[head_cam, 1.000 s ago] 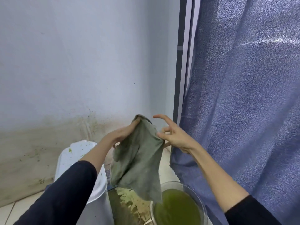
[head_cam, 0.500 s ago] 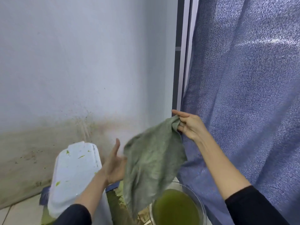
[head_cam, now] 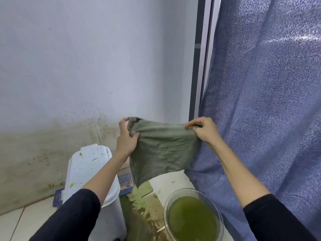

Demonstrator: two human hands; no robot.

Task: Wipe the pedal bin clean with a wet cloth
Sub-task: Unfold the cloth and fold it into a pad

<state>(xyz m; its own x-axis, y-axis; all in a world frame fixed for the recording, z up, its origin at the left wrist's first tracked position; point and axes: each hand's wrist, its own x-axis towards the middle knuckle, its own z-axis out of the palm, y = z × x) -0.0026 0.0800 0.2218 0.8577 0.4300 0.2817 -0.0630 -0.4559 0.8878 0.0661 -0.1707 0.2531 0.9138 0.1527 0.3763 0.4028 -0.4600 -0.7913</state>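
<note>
A grey-green wet cloth (head_cam: 161,150) hangs spread out in the air between my hands. My left hand (head_cam: 126,138) pinches its upper left corner and my right hand (head_cam: 205,131) grips its upper right corner. Below and to the left stands the white pedal bin (head_cam: 86,169), lid shut, with green flecks on top. My left forearm crosses over the bin's right side.
A glass bowl (head_cam: 180,193) of murky green water sits on the floor at the lower right. Green and brown mess (head_cam: 139,211) lies on the tiles between bin and bowl. A blue curtain (head_cam: 269,101) hangs close on the right, a stained wall (head_cam: 43,145) behind the bin.
The cloth went from hanging bunched in one hand to being stretched flat. My left hand came back up and took a corner; my right hand holds the other.
</note>
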